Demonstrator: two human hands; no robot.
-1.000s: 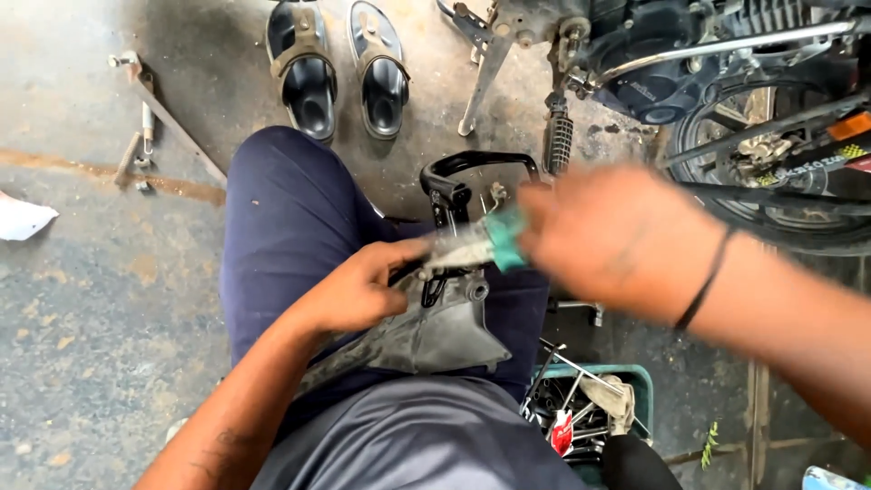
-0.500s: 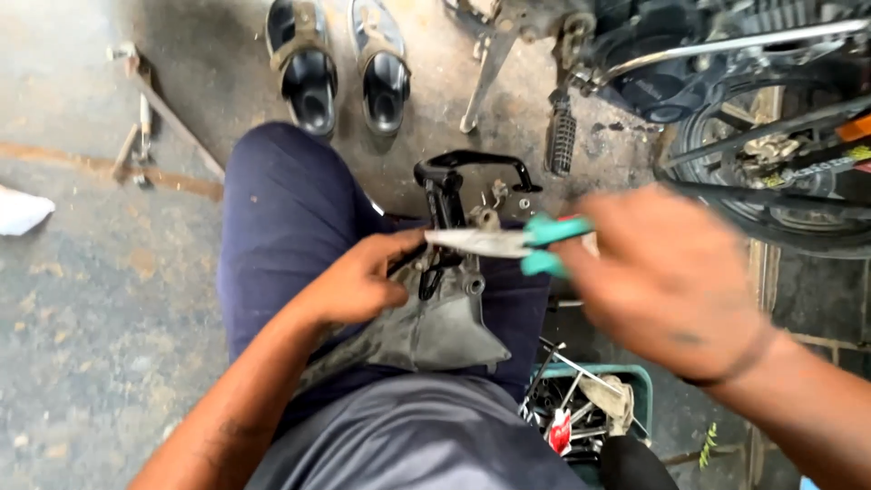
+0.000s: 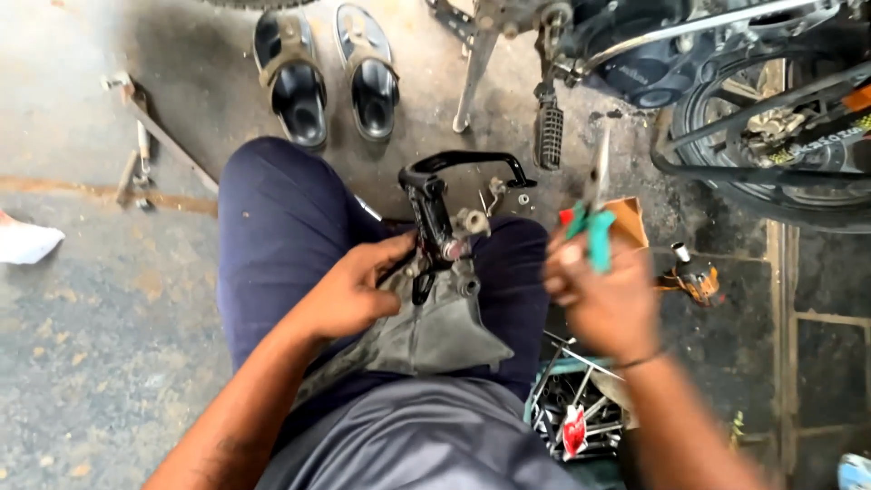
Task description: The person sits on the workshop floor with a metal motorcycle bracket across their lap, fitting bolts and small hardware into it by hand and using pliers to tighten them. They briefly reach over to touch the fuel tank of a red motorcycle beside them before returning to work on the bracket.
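My left hand [image 3: 358, 286] grips a grey and black metal motorcycle bracket [image 3: 445, 290] that rests on my lap between my knees; a black curved lever [image 3: 467, 163] sticks out from its far end. My right hand [image 3: 599, 299] is to the right of the bracket, blurred, and holds green-handled pliers [image 3: 594, 213] with the jaws pointing up and away from me. The pliers are apart from the bracket.
A motorcycle's rear wheel [image 3: 780, 136] and footpeg [image 3: 547, 132] stand at the upper right. A pair of black sandals [image 3: 327, 77] lies ahead of my knees. A green tool tray [image 3: 572, 404] sits by my right hip, a small orange box [image 3: 626, 222] behind the pliers.
My right hand pulled the pliers away from the bracket, moved right and turned them from lying sideways to pointing upward. My left hand stayed on the bracket.
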